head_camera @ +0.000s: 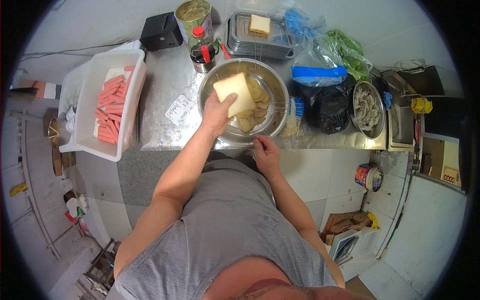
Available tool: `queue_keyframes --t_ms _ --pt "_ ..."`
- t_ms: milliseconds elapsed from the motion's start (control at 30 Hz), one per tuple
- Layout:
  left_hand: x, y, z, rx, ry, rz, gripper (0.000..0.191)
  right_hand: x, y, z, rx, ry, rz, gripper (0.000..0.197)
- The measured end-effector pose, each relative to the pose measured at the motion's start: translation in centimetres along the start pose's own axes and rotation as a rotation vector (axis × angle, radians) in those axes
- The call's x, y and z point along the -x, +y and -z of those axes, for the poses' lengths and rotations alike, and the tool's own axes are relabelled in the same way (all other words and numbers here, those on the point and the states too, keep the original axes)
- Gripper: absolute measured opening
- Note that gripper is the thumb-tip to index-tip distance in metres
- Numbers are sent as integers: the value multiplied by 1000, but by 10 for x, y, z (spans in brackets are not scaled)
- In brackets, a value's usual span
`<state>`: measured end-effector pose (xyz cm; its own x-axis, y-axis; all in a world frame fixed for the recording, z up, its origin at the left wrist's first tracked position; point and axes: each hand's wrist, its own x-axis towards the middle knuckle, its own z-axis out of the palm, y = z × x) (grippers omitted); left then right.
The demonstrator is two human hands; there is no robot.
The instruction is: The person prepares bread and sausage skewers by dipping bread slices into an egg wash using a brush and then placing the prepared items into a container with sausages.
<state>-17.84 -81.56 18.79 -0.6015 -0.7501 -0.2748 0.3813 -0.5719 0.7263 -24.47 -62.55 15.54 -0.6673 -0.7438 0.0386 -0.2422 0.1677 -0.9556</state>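
Note:
My left hand (pixel 216 114) grips a slice of white bread (pixel 236 93), thumb on top, over a large stainless steel bowl (pixel 279 80). Pale slices that look like potato (pixel 247 122) lie in the bowl, partly covered by the bread and hand. At the bowl's near rim, my right hand (pixel 267 152) pinches a thin metal skewer (pixel 264 130) between thumb and fingers. Whether its tip touches the bread cannot be seen. More thin skewers (pixel 279 108) extend over the bowl's right rim. Another bread slice (pixel 260 24), on skewers, rests atop a stack of metal trays (pixel 240 28).
Left on the steel table (pixel 161 82) stands a white tub (pixel 129 112) of pink sausage sticks (pixel 110 108). A dark sauce bottle (pixel 198 47) and a large can (pixel 193 17) stand behind. To the right are a black plastic bag (pixel 328 108) and a bowl of shrimp (pixel 367 108).

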Motion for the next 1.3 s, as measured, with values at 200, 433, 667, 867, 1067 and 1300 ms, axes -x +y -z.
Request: queue_keyframes --t_ms 200,433,667,867,1067,1300 --pt "11 -9 -4 -48 -33 50 35 -5 2 -3 -14 30 4 11" --pt "12 -4 -5 0 -104 10 30 -5 5 -1 -28 43 -12 11" --pt "3 8 -9 4 -59 -53 28 5 15 -2 7 33 -1 11" --pt "-9 29 -10 101 -19 -61 26 22 27 3 -7 45 -64 12" --pt "-9 25 -12 65 -5 -59 27 16 23 3 22 26 -58 12" --pt "-2 14 -15 25 -23 -28 28 6 15 -4 -29 39 -57 12"
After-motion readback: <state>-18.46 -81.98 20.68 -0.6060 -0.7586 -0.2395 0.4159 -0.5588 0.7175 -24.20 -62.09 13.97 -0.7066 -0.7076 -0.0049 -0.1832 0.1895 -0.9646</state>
